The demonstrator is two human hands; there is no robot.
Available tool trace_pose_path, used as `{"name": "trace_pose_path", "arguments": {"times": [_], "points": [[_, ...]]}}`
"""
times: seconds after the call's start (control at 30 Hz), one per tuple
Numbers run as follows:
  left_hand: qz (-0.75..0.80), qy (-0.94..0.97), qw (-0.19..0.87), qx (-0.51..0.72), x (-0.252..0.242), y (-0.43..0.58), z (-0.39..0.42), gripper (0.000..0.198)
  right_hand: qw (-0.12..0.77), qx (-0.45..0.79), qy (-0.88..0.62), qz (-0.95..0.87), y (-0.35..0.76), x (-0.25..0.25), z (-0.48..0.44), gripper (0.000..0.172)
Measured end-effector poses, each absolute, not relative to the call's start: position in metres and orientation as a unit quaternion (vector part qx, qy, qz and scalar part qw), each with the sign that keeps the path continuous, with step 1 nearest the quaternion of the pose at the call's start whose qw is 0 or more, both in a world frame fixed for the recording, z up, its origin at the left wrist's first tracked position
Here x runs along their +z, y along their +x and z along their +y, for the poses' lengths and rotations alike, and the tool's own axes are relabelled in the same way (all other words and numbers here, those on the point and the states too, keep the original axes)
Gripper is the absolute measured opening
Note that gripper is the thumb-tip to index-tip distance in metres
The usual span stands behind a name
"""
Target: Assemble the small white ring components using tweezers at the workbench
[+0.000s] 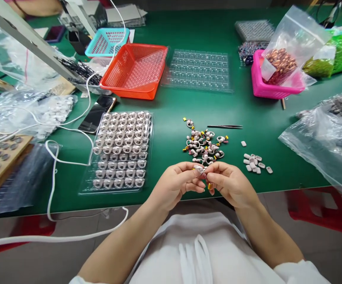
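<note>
At the near edge of the green tabletop [167, 134], left hand [173, 183] and right hand [231, 183] are pinching a half-hidden piece [199, 169], perhaps a ring; a gap is separating clear tray [86, 188] from pile [202, 146].

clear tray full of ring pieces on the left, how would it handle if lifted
The tray looks like thin clear plastic, so it would probably flex. Its many ring pieces likely add weight, perhaps making it sag if lifted from one edge. They protrude upward, so a sharp tilt might spill some.
</note>
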State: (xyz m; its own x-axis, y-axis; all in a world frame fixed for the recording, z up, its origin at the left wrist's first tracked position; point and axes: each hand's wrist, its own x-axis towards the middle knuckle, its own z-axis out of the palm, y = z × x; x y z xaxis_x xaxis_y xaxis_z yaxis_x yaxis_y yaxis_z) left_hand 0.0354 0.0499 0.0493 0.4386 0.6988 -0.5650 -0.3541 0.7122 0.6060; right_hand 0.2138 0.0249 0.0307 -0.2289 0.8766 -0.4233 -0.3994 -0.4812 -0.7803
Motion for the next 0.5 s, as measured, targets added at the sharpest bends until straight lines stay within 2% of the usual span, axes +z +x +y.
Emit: {"name": "trace_pose_path", "arguments": {"times": [0.17,0.4,0.5], "points": [[0.429,0.246,0.797,0.346,0.045,0.038,0.045,0.022,0.432,0.711,-0.465,-0.303,0.214,0.029,0.023,0.020],[0.457,0.296,0.735,0.403,0.034,0.049,0.034,0.017,0.494,0.499,-0.563,-0.436,0.196,0.030,0.009,0.003],[0.436,0.280,0.743,0.423,0.032,0.052,0.031,0.018,0.510,0.454,-0.552,-0.478,0.190,0.029,0.005,0.005]]}}
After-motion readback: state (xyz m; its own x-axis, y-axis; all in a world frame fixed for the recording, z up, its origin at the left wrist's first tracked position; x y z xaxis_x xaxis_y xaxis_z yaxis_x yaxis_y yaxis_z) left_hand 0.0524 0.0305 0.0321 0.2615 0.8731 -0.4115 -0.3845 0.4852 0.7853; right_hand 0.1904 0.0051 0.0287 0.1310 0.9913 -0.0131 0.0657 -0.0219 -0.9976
